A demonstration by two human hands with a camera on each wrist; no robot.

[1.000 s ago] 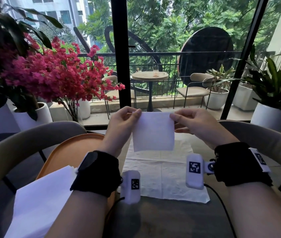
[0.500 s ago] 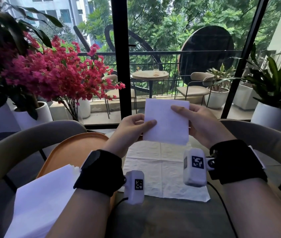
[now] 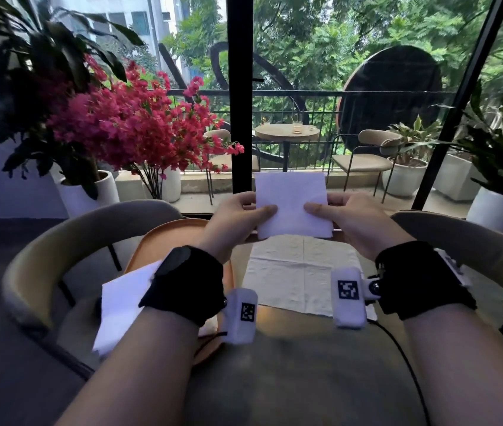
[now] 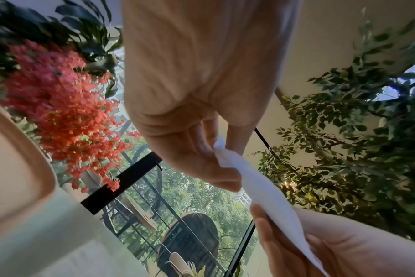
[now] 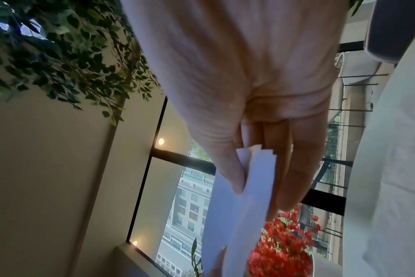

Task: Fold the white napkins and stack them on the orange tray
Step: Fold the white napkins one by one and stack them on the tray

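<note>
A folded white napkin (image 3: 291,204) is held upright above the table, between both hands. My left hand (image 3: 239,215) pinches its left edge, thumb in front and fingers behind; the left wrist view shows that pinch on the napkin (image 4: 256,183). My right hand (image 3: 344,215) pinches the right edge, and the napkin (image 5: 246,196) shows its stepped layers there. An unfolded white napkin (image 3: 302,272) lies flat on the table below. The orange tray (image 3: 167,238) sits to the left, partly under my left wrist, with a stack of folded napkins (image 3: 124,302) on its near end.
Two curved beige chair backs (image 3: 69,241) flank the table's far side. A pink flowering plant (image 3: 127,124) in a white pot stands at far left, green potted plants (image 3: 502,155) at far right. A black window post (image 3: 239,96) rises straight ahead.
The held napkin first rose, then came down a little while my hands shifted from its top corners to its left and right edges. The flat napkin and tray have not moved.
</note>
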